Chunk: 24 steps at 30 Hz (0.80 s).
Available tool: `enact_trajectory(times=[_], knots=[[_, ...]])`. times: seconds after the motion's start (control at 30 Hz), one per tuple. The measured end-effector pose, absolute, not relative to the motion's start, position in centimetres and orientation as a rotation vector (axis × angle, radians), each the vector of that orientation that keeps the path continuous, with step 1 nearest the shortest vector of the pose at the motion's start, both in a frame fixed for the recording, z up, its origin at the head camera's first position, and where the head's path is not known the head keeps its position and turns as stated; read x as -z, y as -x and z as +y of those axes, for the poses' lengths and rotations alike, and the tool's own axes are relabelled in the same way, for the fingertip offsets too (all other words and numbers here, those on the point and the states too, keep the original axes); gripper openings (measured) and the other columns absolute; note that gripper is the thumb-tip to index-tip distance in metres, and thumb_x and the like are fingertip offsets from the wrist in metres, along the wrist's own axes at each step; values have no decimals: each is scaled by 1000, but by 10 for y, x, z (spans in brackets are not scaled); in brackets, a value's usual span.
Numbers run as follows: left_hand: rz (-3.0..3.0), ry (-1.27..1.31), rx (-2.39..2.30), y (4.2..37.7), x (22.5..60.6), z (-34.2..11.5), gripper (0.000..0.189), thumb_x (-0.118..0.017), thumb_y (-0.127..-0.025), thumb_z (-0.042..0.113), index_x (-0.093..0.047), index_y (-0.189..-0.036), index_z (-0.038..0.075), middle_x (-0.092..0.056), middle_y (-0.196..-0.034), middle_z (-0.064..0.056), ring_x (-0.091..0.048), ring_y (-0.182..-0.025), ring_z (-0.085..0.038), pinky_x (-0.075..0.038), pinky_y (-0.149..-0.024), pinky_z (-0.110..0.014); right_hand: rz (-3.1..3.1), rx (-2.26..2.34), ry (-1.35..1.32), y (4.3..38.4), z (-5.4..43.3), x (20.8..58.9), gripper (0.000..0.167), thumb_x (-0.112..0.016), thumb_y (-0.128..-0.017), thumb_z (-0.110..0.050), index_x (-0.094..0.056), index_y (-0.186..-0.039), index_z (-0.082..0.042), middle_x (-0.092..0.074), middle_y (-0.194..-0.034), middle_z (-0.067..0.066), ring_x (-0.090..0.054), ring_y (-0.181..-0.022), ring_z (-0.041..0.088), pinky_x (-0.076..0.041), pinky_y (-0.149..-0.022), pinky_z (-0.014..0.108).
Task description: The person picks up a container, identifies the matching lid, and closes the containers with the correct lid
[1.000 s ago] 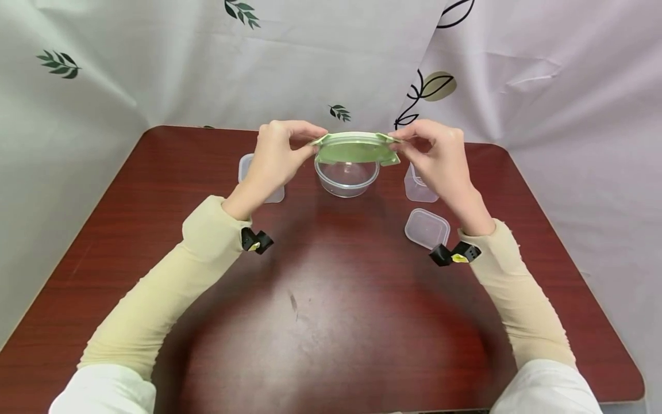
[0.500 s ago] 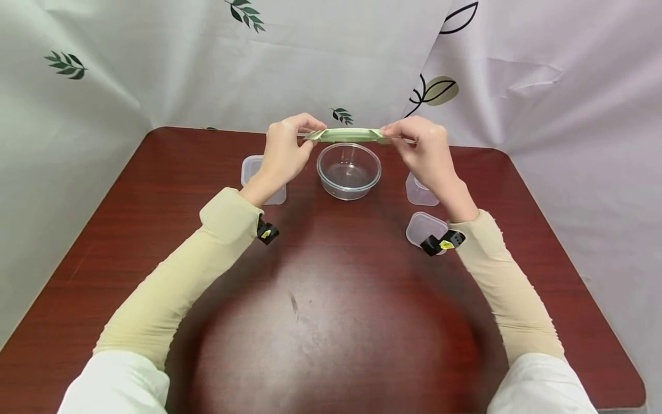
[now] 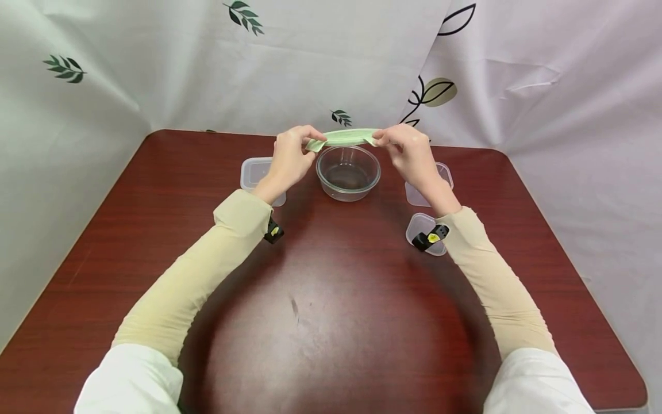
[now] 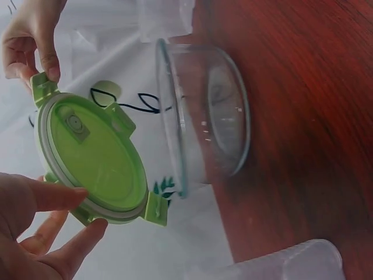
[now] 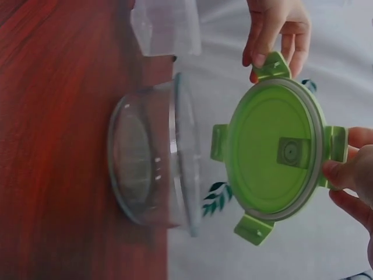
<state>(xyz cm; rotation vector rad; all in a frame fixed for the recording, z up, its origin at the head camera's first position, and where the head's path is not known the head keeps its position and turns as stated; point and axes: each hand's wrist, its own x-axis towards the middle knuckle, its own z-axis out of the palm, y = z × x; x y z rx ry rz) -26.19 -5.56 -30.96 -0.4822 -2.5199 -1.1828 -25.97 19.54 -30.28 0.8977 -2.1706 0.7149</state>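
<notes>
A round green lid with clip tabs around its rim and a pale seal is held up between both hands. My left hand pinches one side of it between thumb and fingers. On the opposite side my right hand pinches a tab in the same way. Below the lid a round clear glass bowl stands upright on the table. In both wrist views a gap shows between the lid and the bowl's rim. The lid's underside with its small square valve faces the wrist cameras.
Partly behind my left hand sits a clear rectangular plastic container. Another clear plastic container stands behind my right wrist, with a flat translucent lid nearer on the reddish-brown table. A patterned white curtain hangs behind the table.
The lid has tipped from showing its green face to nearly edge-on in the head view, baring the bowl's opening. Both hands have come slightly closer together.
</notes>
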Motion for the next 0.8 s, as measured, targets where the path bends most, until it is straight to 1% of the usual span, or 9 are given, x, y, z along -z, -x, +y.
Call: enact_trajectory(times=[0.13, 0.27, 0.37, 0.53, 0.7, 0.8], knots=[[-2560, 481, 1161, 265, 317, -54, 32, -60, -79, -9, -73, -101, 9, -70, -113, -10, -69, -100, -26, -47, -83, -38, -2173, -724, -908, 263, 196, 313, 15, -62, -86, 9, -68, -75, -1, -74, -101, 14, -67, -93, 29, -52, -84, 40], [-2591, 492, 1160, 266, 322, -54, 35, -57, -77, -12, -72, -101, 8, -67, -112, -12, -68, -101, -28, -48, -84, -40, -2170, -731, -918, 265, 197, 323, 15, -65, -85, 7, -67, -72, 0, -73, -103, 15, -66, -98, 30, -51, -89, 39], [-2608, 516, 1157, 267, 326, -54, 36, -55, -76, -12, -71, -102, 7, -65, -110, -14, -66, -99, -29, -48, -84, -42, -2182, -746, -907, 266, 198, 331, 12, -67, -84, 4, -68, -72, 0, -73, -102, 14, -66, -98, 30, -52, -89, 39], [-2635, 560, 1126, 270, 332, -54, 34, -56, -76, -12, -71, -102, 6, -65, -106, -15, -61, -94, -30, -47, -86, -43, -2218, -790, -896, 266, 200, 339, 8, -70, -81, 5, -69, -74, 0, -74, -102, 13, -67, -97, 29, -53, -85, 39], [-2683, 586, 1099, 271, 337, -54, 34, -57, -76, -12, -70, -102, 6, -64, -107, -15, -58, -95, -31, -45, -86, -44, -2273, -788, -893, 264, 202, 345, 7, -71, -82, 1, -69, -75, 0, -74, -102, 13, -67, -98, 27, -53, -84, 39], [-2700, 609, 1069, 271, 339, -54, 33, -59, -76, -11, -70, -102, 5, -63, -107, -16, -57, -94, -31, -45, -84, -45, -2314, -776, -885, 262, 203, 349, 6, -70, -83, 1, -70, -79, -2, -74, -100, 11, -67, -96, 24, -53, -82, 38]])
